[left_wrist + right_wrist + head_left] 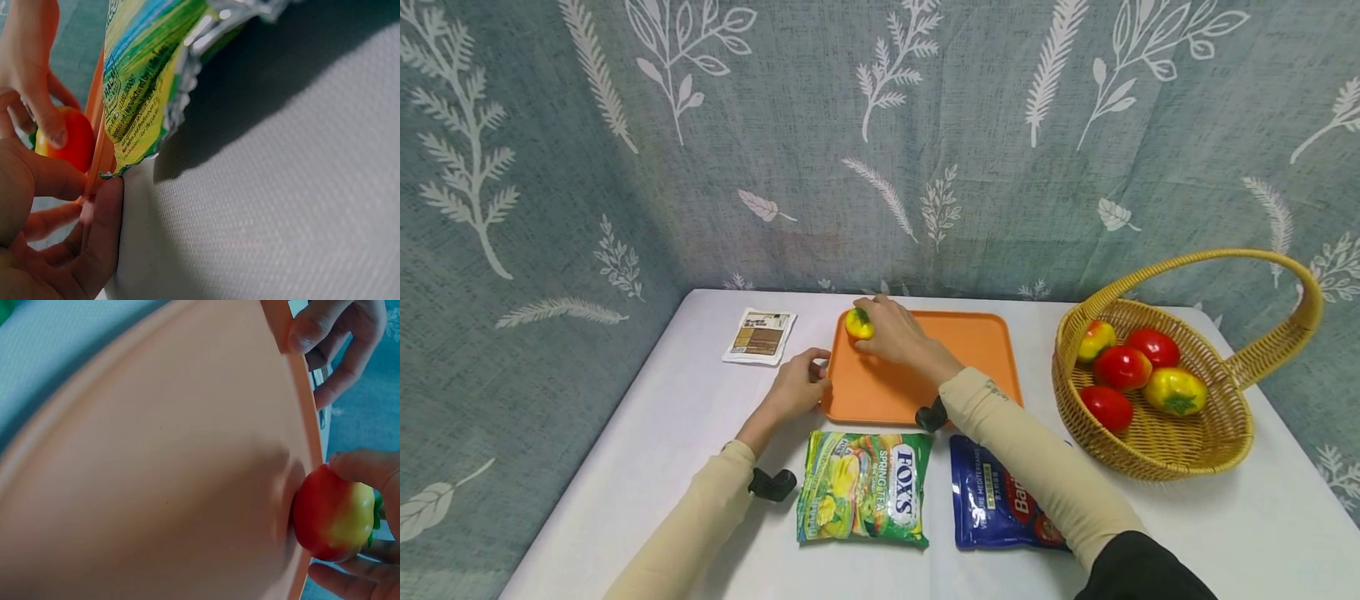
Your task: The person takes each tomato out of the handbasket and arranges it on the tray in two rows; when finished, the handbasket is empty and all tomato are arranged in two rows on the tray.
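My right hand (898, 333) grips a red and yellow fruit (331, 512) with a green leafy top. It holds the fruit at the far left corner of an orange tray (868, 392), low against the tray's rim in the right wrist view. Thumb and fingers are spread around the fruit's sides. At the tray's left edge, my left hand (801, 383) pinches the rim, with the thumb on the inner side and the fingers outside and below. The left wrist view shows both hands close together, the fruit (78, 140) just beyond the left thumb.
A wicker basket (1086, 429) with a tall handle stands at the right, holding several red and yellow fruits. In front of the tray lie a green FOX'S candy bag (865, 487) and a blue pouch (981, 500), partly under the right sleeve. A small white-and-brown packet (760, 335) lies back left.
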A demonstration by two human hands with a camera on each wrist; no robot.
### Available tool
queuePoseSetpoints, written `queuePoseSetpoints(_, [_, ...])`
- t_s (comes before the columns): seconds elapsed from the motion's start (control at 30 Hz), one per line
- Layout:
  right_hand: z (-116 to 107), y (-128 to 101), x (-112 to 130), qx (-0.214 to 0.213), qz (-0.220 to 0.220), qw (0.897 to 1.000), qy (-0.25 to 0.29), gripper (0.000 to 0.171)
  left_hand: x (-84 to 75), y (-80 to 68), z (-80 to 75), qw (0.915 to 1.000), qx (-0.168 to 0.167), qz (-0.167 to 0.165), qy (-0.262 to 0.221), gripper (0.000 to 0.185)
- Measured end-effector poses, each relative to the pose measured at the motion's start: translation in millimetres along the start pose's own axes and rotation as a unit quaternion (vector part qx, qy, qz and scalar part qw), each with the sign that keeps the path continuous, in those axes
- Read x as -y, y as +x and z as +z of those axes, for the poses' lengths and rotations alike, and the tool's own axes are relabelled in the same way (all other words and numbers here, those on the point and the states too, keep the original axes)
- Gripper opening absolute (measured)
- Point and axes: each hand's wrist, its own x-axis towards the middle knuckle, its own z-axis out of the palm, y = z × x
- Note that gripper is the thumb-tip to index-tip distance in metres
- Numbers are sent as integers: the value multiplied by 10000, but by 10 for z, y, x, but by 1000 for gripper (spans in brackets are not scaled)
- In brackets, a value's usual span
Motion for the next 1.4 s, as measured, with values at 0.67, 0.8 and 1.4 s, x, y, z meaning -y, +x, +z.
queuePoseSetpoints(0.67, [-306,-330,18,-217,-129,9995,-212,84,-1,4,14,10000,-3,17,6,48])
queuePoseSetpoints(0.8, [-410,-470,46,-256,-335,9986,-309,81,8,4,21,10000,-31,22,-13,47])
queuePoseSetpoints(1.4, [-804,-1135,114,-632,-1062,9919,-307,65,20,26,28,10000,-3,-18,16,47])
